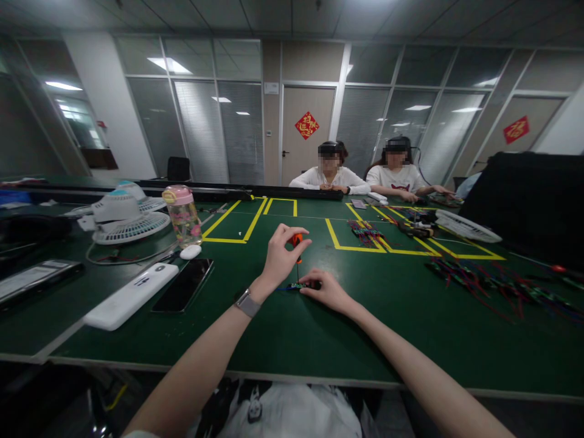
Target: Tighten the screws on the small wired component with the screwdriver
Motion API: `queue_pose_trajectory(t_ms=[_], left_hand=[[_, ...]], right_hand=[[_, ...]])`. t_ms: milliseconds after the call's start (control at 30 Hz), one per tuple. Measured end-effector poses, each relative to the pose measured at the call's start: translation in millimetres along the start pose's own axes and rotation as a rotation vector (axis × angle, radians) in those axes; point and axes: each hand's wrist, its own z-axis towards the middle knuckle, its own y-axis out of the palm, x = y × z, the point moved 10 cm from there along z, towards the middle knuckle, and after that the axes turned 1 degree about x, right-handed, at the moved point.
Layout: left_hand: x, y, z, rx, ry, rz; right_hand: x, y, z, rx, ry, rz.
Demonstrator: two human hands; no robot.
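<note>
My left hand [281,252] is closed around the orange-and-black handle of a screwdriver [298,240]. The screwdriver stands upright, its thin shaft pointing down at a small green circuit board [295,286] on the green table [292,340]. Whether the tip sits in a screw is too small to tell. My right hand [326,289] rests on the table with its fingertips pressed on the right end of the board, partly hiding it. A blue wire runs out from the board's left side.
To the left lie a white power bank-like case [132,296], a black phone [183,286], a bottle [182,219] and white fans [130,216]. Wired boards [493,283] lie at right, more among yellow tape [360,248]. Two people [329,173] sit across the table.
</note>
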Motion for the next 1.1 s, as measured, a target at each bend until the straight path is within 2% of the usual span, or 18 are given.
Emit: queue_pose_trajectory(t_ms=[67, 167, 233, 300, 400, 467, 533, 667, 733, 867, 1033, 1100], left_hand=[[1, 1.7, 0, -0.025, 0.006, -0.022], [-7, 17.4, 0, -0.169, -0.109, -0.264], [-12, 24.0, 0, -0.220, -0.172, -0.350], [-13, 20.5, 2, -0.187, -0.168, -0.309], [-7, 5.4, 3, -0.056, -0.065, -0.102], [-2, 1.4, 2, -0.018, -0.011, -0.003], [-3, 5.9, 2, -0.057, -0.015, -0.046], [-16, 20.7, 2, -0.177, -0.139, -0.319], [-21, 17.3, 3, -0.138, -0.161, -0.310], [-21, 5.1, 4, -0.029, -0.102, -0.161], [-24, 17.4, 3, -0.126, -0.153, -0.288], [-25, 14.6, 4, -0.101, -0.155, -0.268]], right_hand=[[0, -1, 0, 0.002, 0.000, -0.002], [-1, -1, 0, -0.003, -0.002, -0.002], [-2, -1, 0, -0.007, -0.004, -0.006], [-2, -1, 0, -0.007, -0.005, -0.012], [0, -2, 0, -0.003, -0.003, -0.006], [1, -2, 0, -0.007, -0.006, 0.007], [1, -2, 0, -0.020, -0.012, 0.026], [2, -3, 0, -0.028, -0.026, 0.050], [2, -3, 0, -0.019, -0.031, 0.037], [3, -3, 1, -0.002, -0.015, 0.017], [3, -4, 1, 0.008, 0.005, 0.000], [2, -5, 1, 0.013, 0.006, -0.016]])
